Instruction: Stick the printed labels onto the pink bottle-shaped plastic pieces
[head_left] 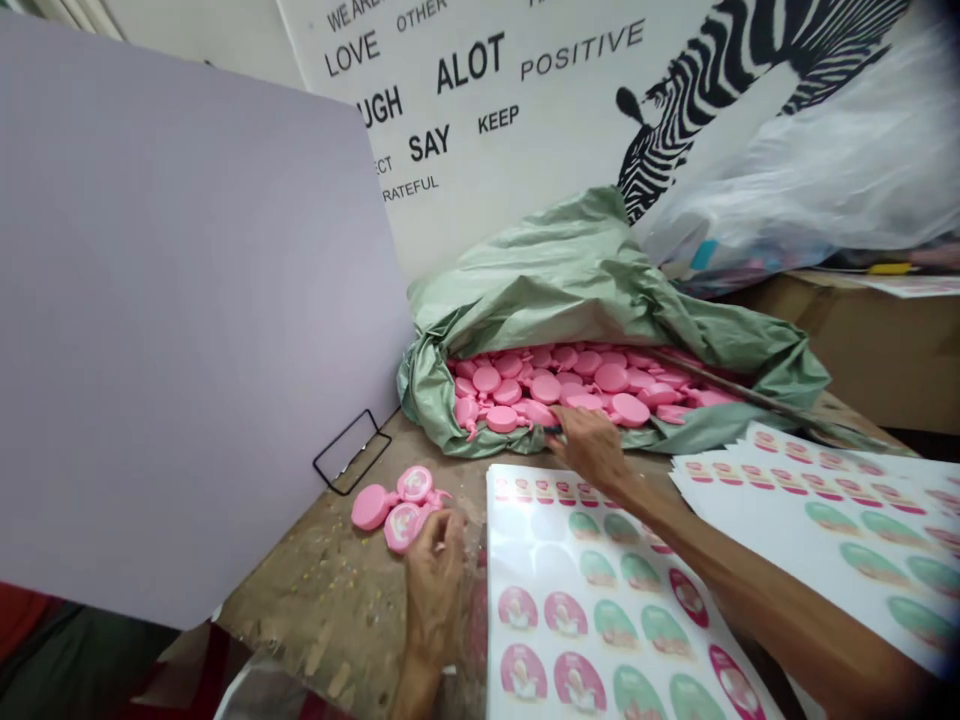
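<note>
My left hand has its fingers curled in against a pink round plastic piece with a printed sticker on its face. Touching that piece are a second stickered pink piece and a plain pink piece; thin tails stick out from them. My right hand reaches to the mouth of a green sack, fingers closed together. A small dark thing shows at its fingertips, too little of it to name. Inside the sack lies a heap of pink round pieces.
A sticker sheet lies under my right forearm, with more sticker sheets at right. A large pale panel stands at left by a black wire frame. Behind at right are a cardboard box and a clear plastic bag.
</note>
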